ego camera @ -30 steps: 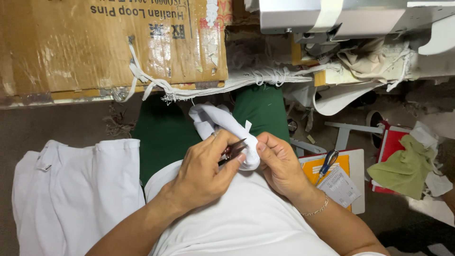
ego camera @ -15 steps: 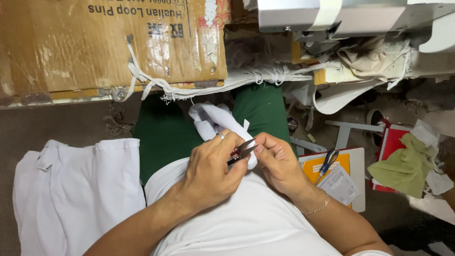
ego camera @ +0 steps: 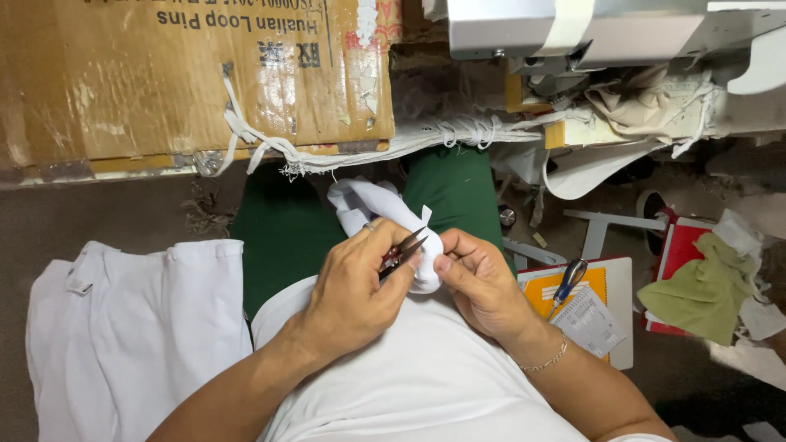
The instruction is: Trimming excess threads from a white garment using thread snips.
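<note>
L hand (ego camera: pixel 352 286) is gripping thread snips (ego camera: pixel 403 250), blades parted, at the white garment (ego camera: pixel 385 221) bunched over the lap; R hand (ego camera: pixel 479 278) is pinching its near edge, probably a seam. Keeping fabric taut, nipping thread only.

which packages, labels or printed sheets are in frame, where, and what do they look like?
Cardboard box: upper left, large, brown, dark print, worn tape.
White tag: small, sticking out of the white cloth above the right hand.
Printed paper slip: right, white, small dark print, lying on an orange board.
Red folder: far right, partly under green cloth.
</note>
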